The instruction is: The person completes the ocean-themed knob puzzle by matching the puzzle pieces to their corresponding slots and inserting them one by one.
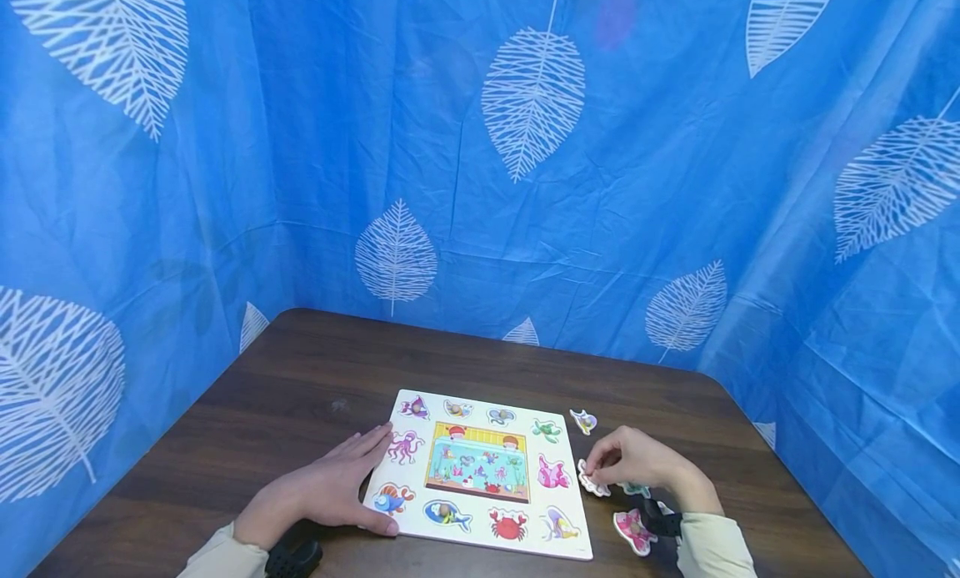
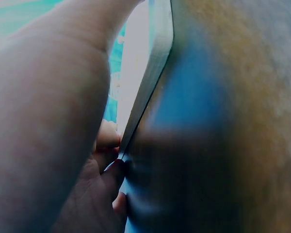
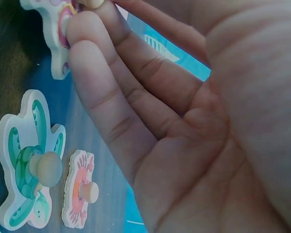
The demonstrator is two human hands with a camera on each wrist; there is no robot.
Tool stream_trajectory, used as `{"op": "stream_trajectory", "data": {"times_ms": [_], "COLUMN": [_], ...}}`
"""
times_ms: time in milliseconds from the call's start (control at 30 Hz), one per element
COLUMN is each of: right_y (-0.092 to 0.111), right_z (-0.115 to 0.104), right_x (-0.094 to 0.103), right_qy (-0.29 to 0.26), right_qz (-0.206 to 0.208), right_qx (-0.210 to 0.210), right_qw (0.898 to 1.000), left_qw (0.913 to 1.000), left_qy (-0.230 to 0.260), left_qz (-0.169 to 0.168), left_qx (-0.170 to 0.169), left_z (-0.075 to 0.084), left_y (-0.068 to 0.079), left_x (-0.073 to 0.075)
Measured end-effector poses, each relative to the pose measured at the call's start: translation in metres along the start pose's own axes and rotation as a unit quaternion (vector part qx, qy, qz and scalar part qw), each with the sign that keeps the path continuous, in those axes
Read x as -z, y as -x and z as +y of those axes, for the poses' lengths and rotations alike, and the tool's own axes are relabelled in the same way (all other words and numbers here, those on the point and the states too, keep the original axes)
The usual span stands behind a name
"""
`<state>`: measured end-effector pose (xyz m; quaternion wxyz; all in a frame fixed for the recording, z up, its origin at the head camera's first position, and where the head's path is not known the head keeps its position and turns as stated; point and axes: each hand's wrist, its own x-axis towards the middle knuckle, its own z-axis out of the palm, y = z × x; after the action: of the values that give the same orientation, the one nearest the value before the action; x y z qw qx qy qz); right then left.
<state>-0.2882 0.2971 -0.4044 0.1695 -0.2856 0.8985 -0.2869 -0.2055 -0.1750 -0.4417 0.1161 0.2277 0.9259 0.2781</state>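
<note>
A white wooden knob puzzle board (image 1: 480, 540) with sea animals round a fish-tank picture lies on the table. My left hand (image 1: 337, 482) rests along its left edge, thumb at the near corner and fingers stretched along the side. To the right of the board, my right hand (image 1: 637, 459) pinches the wooden knob of a pink-and-purple puzzle piece (image 1: 592, 480). In the right wrist view that piece (image 3: 58, 41) is partly cut off at the top, with fingertips at its knob (image 3: 91, 4). Beneath the hand lie a green turtle piece (image 3: 24, 167) and a red crab piece (image 3: 79, 191).
A pink piece (image 1: 633, 532) lies by the right wrist, and a small purple-and-yellow piece (image 1: 583, 421) beyond the right hand. Knobs stand on several board pieces, among them the blue whale (image 1: 447, 515). A blue leaf-print curtain (image 1: 465, 186) surrounds the dark wooden table (image 1: 337, 353).
</note>
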Motion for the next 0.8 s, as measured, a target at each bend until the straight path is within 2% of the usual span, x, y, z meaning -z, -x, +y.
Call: {"op": "stream_trajectory", "data": {"times_ms": [633, 800], "right_y": [-0.011, -0.013], "right_z": [-0.014, -0.018], "right_x": [0.000, 0.001], "right_qy": [0.048, 0.058], "right_qz": [0.071, 0.082], "right_qx": [-0.003, 0.013], "right_qw": [0.996, 0.995], "left_qw": [1.0000, 1.0000], "left_qy": [0.007, 0.006], "left_qz": [0.002, 0.002], "left_qx": [0.004, 0.004], "left_z": [-0.001, -0.001], "left_y": [0.001, 0.000], "left_x": [0.000, 0.000]}}
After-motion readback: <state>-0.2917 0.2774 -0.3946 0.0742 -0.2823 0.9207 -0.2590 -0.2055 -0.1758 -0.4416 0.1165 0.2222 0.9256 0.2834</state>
